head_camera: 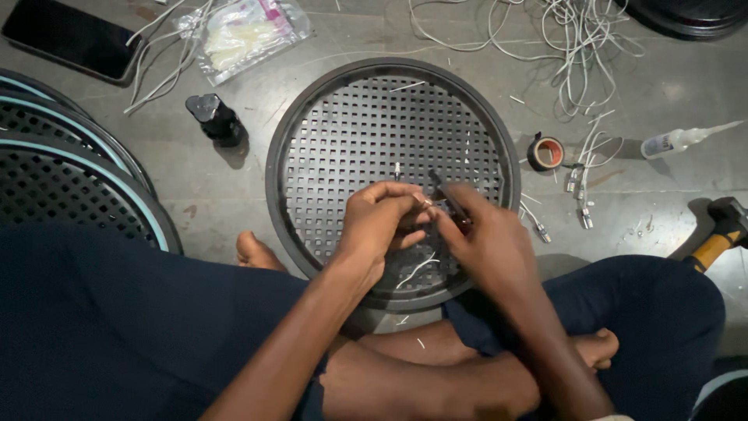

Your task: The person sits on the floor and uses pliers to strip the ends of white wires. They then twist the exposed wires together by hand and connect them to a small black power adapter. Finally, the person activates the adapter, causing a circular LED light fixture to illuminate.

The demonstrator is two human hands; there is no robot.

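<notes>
Two hands meet over the near half of a round black perforated grille lying flat on the grey floor. The left hand has its fingers curled shut, pinching the end of a thin white wire between thumb and forefinger; the wire trails down from the fingers, toward the person, across the grille. The right hand is closed around a small dark tool with a red grip, whose tip points left at the pinched wire end, so wire and tool meet just between the two sets of fingertips. Both forearms rise from the near edge, converging, above crossed legs and bare feet. Far left, a clear plastic bag holds pale small parts; what kind I cannot tell. Beside it lie a dark phone and a small black cylindrical part. To the right of the grille sit a roll of dark tape, short wires with metal connectors, a glue bottle and a yellow-handled hammer. More grilles stack at the left.
</notes>
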